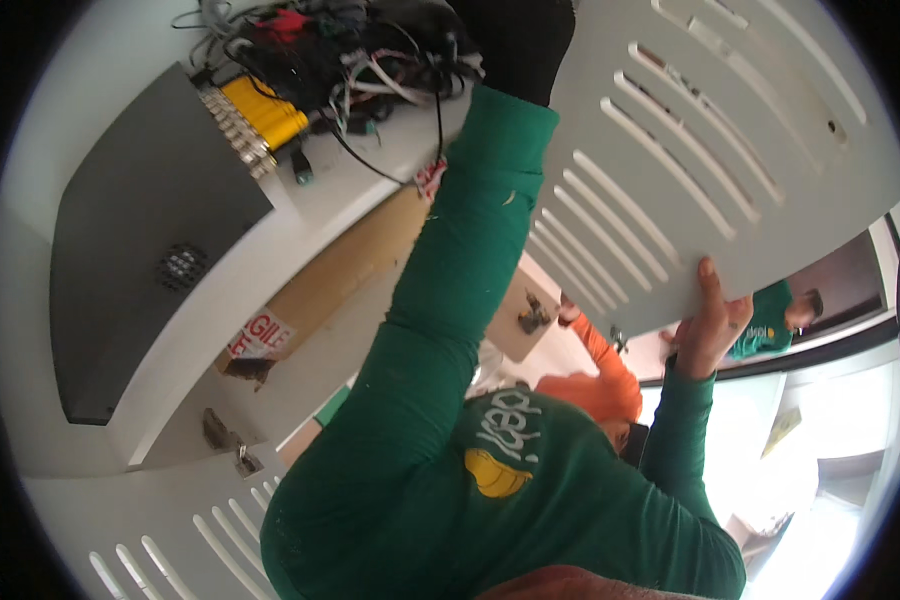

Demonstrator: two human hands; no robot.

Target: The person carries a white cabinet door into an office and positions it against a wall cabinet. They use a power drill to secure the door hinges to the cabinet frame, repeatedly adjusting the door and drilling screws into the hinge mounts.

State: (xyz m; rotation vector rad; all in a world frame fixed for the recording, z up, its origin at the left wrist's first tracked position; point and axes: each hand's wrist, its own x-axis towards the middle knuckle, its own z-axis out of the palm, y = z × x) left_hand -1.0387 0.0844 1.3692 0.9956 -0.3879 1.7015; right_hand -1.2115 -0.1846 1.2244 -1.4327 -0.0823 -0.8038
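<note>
My left arm, in a green sleeve, reaches up to the top of the view. It ends in a dark black shape, perhaps a glove, where my left hand would be; its fingers do not show. My bare right hand grips the lower edge of a large light grey panel with long slots, one finger lying on its face. The panel slants across the upper right. To the left of my left forearm lies a tangle of cables, black, white and red, beside a row of yellow cylinders with silver ends.
A dark grey plate stands at the left. Below the white ledge is a cardboard box with a red-and-white label. A person in orange has a hand near a drill. Another person in green shows at the right.
</note>
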